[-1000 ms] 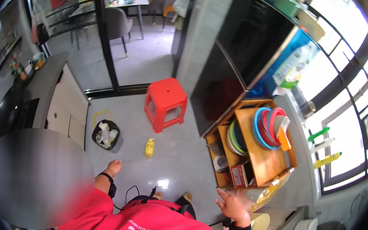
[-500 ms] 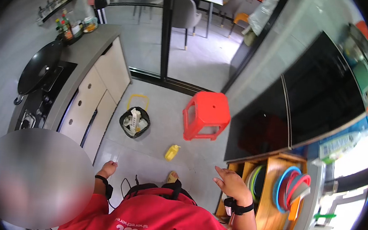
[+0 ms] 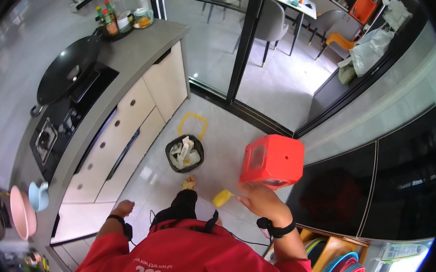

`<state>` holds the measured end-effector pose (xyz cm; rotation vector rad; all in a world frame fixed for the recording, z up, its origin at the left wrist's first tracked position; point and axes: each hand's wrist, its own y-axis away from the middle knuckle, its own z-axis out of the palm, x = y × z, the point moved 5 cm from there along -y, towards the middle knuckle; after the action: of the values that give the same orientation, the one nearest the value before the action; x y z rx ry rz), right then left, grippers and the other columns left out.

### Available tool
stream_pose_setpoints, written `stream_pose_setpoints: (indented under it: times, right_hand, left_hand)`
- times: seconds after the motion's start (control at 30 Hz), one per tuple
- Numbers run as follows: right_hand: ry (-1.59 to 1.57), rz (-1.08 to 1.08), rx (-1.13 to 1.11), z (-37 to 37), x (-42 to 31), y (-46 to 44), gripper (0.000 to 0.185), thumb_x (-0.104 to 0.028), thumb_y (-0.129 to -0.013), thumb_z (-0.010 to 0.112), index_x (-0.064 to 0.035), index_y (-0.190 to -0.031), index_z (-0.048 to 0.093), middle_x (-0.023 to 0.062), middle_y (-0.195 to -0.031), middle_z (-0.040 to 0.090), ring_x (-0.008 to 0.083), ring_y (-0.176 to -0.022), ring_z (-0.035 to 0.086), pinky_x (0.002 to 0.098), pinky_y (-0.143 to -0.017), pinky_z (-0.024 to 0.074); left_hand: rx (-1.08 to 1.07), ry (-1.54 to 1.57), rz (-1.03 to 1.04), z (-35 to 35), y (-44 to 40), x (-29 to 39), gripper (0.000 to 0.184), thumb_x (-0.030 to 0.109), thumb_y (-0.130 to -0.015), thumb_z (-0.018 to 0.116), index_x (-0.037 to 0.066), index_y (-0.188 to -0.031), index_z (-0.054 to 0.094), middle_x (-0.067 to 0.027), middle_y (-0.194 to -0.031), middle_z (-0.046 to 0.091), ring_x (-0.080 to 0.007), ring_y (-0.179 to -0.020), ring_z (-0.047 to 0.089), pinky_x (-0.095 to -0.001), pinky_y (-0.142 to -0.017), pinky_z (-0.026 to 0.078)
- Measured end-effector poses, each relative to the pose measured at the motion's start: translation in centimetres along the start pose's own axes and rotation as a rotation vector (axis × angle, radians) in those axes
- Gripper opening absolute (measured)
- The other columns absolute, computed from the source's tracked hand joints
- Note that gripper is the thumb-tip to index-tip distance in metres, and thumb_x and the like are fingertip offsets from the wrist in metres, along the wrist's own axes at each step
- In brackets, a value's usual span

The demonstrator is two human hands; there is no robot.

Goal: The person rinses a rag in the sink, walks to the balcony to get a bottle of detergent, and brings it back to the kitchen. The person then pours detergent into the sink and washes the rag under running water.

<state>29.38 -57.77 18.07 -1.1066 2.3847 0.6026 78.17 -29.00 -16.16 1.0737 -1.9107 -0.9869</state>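
My right hand (image 3: pixel 264 201) reaches low over the floor, thumb and fingers apart, between a red plastic stool (image 3: pixel 286 166) and a yellow bottle (image 3: pixel 221 198). Its fingers overlap the stool's near edge in view; whether they touch it I cannot tell. The thumb tip lies close to the bottle's narrow end. Down at my side hangs my left hand (image 3: pixel 124 209), fingers curled, with nothing visible in it. A black-lined bin (image 3: pixel 168 158) filled with white waste stands ahead, its yellow ring (image 3: pixel 204 127) leaning out behind.
On the left counter (image 3: pixel 159 33) are a wok (image 3: pixel 61 74), a hob, bottles, and a pink basin (image 3: pixel 21 214). A black-framed glass door (image 3: pixel 241 54) lies ahead. At right stand dark cabinet doors (image 3: pixel 409 170) and a wooden rack (image 3: pixel 336 246) with colourful basins.
My right hand has moved down and forward to beside the stool and bottle. My view has turned right and one foot has stepped forward. My left hand remains low at my side.
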Motion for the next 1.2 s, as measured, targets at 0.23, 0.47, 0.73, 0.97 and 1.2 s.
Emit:
stream_pose_setpoints:
  times: [0.23, 0.47, 0.73, 0.97, 1.2]
  right_hand:
    - [0.029, 0.107, -0.032, -3.4, 1.0, -9.4, 0.044, -0.027, -0.091, 0.057, -0.0008, -0.126, 0.049, 0.0198, -0.110, 0.060, 0.0376, -0.102, 0.056, 0.0434, -0.085, 0.0465]
    - [0.030, 0.098, 0.183, -7.7, 1.3, -14.2, 0.043, -0.027, -0.092, 0.056, -0.0020, -0.126, 0.049, 0.0174, -0.103, 0.062, 0.0365, -0.096, 0.057, 0.0438, -0.081, 0.0468]
    - [-0.069, 0.217, 0.018, -12.3, 8.1, -17.5, 0.042, -0.026, -0.092, 0.055, -0.0029, -0.127, 0.050, 0.0169, -0.100, 0.062, 0.0366, -0.095, 0.057, 0.0428, -0.081, 0.0464]
    - [0.021, 0.179, 0.080, -16.6, 21.0, -21.3, 0.046, -0.031, -0.091, 0.054, -0.0007, -0.124, 0.049, 0.0236, -0.110, 0.060, 0.0402, -0.104, 0.056, 0.0468, -0.088, 0.0457]
    - [-0.007, 0.119, 0.333, -25.3, 29.0, -20.8, 0.046, -0.030, -0.090, 0.055, -0.0004, -0.125, 0.050, 0.0233, -0.108, 0.060, 0.0397, -0.102, 0.057, 0.0468, -0.086, 0.0464]
  left_hand:
    - [0.292, -0.036, 0.314, -9.2, -12.3, 4.3, 0.039, 0.031, -0.086, 0.043, -0.001, -0.093, 0.065, -0.0237, -0.089, 0.066, -0.0378, -0.084, 0.065, -0.0470, -0.081, 0.049]
    - [0.357, 0.173, 0.406, -15.1, -15.1, 18.6, 0.039, 0.033, -0.086, 0.050, -0.001, -0.099, 0.065, -0.0233, -0.096, 0.067, -0.0354, -0.097, 0.064, -0.0417, -0.085, 0.049]
    - [0.205, -0.793, 0.812, -12.9, -15.2, 27.2, 0.021, 0.014, -0.082, 0.048, 0.004, -0.077, 0.065, -0.0206, -0.083, 0.066, -0.0362, -0.083, 0.064, -0.0485, -0.072, 0.052]
    - [0.088, -0.045, -0.013, -15.1, -17.7, 30.6, 0.024, 0.019, -0.087, 0.048, 0.001, -0.090, 0.065, -0.0159, -0.088, 0.068, -0.0298, -0.079, 0.067, -0.0428, -0.070, 0.055]
    - [0.251, 0.122, 0.511, -16.5, -14.0, 55.8, 0.031, 0.027, -0.089, 0.053, 0.001, -0.100, 0.064, -0.0118, -0.085, 0.067, -0.0219, -0.079, 0.065, -0.0359, -0.071, 0.052]
